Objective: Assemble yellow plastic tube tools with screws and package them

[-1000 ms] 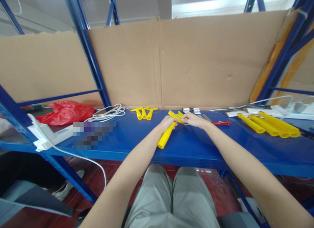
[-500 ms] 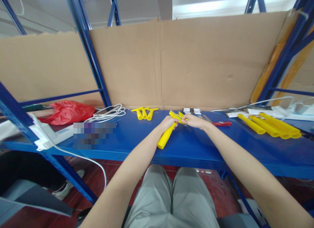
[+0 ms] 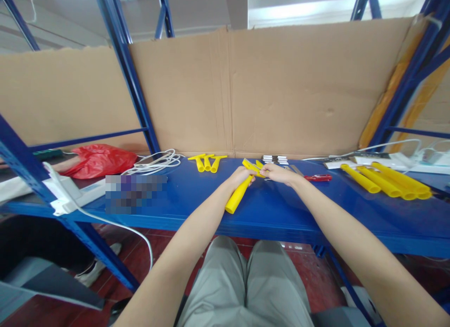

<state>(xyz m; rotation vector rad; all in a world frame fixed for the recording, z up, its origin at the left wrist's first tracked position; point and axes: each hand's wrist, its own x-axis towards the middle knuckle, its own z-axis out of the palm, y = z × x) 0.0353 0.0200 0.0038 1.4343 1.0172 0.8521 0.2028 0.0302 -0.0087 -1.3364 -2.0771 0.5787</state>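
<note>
My left hand [image 3: 242,177] is closed around a yellow T-shaped plastic handle [image 3: 237,196], tilted with its round tube end toward the front edge of the shelf. The wider yellow head points away and to the right. At that head my right hand [image 3: 277,173] is closed, thumb and fingers pinched together; whatever lies between them is too small to make out. Behind my hands, several small black-and-white pieces [image 3: 274,159] lie in a stack. A red-handled tool [image 3: 317,177] rests just right of my right hand.
Three yellow T-shaped handles [image 3: 208,163] lie at the back left. Several yellow tubes [image 3: 388,181] lie on the right. A red plastic bag [image 3: 100,161], coiled white cable [image 3: 167,160] and power strip [image 3: 82,194] are on the left. A cardboard sheet [image 3: 281,88] stands behind the blue shelf [image 3: 197,203].
My hands and the yellow handle hold nearly the same place. At the far left, a white item beside the red bag has shifted slightly.
</note>
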